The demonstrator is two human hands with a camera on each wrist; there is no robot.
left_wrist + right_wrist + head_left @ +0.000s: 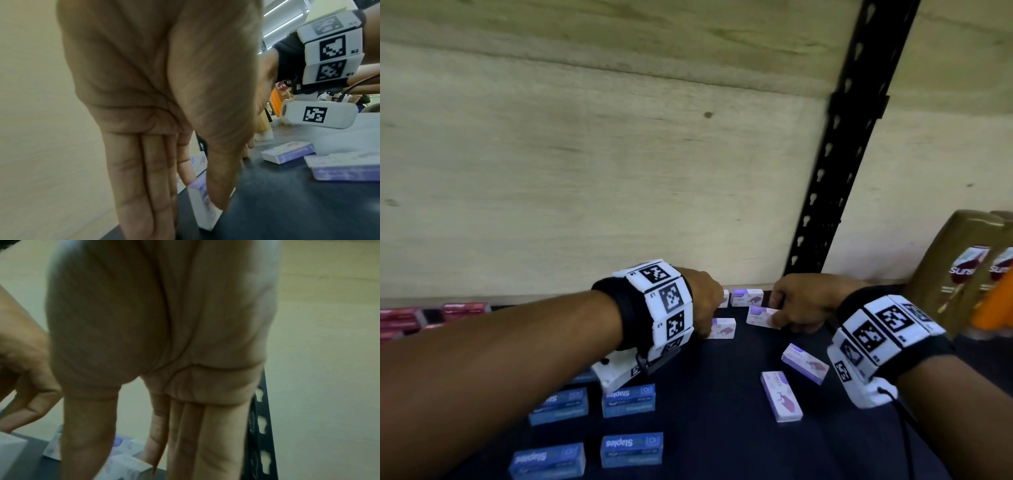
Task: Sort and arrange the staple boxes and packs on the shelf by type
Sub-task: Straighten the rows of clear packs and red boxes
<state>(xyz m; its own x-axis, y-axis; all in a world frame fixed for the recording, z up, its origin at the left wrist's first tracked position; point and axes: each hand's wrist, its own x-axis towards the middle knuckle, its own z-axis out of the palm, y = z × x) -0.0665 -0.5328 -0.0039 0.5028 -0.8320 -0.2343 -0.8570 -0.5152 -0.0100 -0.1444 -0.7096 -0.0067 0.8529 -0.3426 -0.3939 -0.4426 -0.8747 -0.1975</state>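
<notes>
Under the left hand [707,301], purple box [202,209] pinched, head view hides it.

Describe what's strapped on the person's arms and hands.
Both forearms are bare, with no sleeves or gloves. Each wrist wears a black strap carrying a ring of white blocks printed with black square markers: left band, right band. A white camera housing hangs under each wrist, also marker-tagged. A thin black cable trails from the right unit. The left hand and right hand are bare.
</notes>
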